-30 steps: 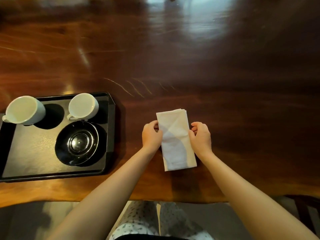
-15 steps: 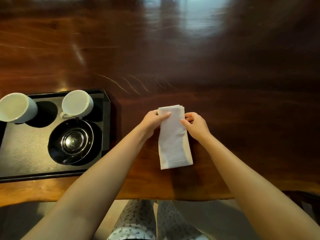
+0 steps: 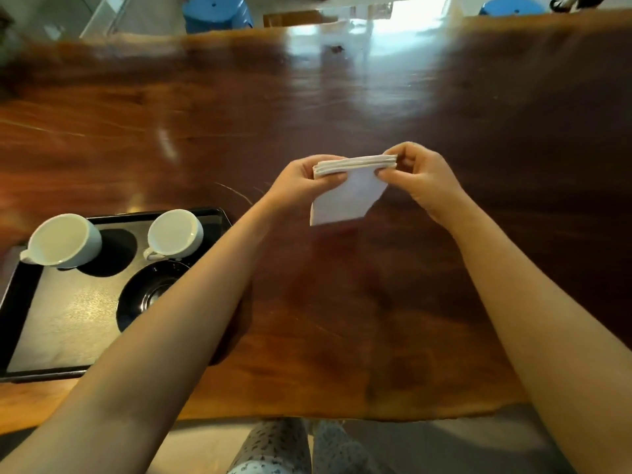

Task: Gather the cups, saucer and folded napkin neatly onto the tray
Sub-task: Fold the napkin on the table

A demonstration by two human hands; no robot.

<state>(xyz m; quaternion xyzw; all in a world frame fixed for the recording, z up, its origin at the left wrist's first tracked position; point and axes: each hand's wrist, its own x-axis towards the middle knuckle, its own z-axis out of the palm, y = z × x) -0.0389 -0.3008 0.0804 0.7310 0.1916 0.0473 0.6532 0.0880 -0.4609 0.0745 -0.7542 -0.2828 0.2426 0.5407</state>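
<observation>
1. Head camera view: a folded white napkin is held above a dark polished wooden table, clear of the surface, with its layered folded edge uppermost and the rest hanging down toward the viewer.
2. The left hand is closed on the left end of the napkin's folded edge; the thumb is pressed against the near face and the fingers are wrapped behind.
3. The right hand is closed on the right end of the same edge, with thumb and fingertips pinched on the napkin's corner.
4. A black rectangular tray is located on the table to the left, near the front edge, well apart from the napkin.
5. Two white cups are set upright along the far side of the tray: the left cup near the far-left corner, and the right cup near the far-right corner. A handle is seen at the lower left of each cup.
6. A black saucer is placed on the tray just in front of the right cup; its right part is hidden by the left forearm.
7. Blue stools are seen beyond the far edge of the table.
8. Patterned trousers are visible below the near table edge.
</observation>
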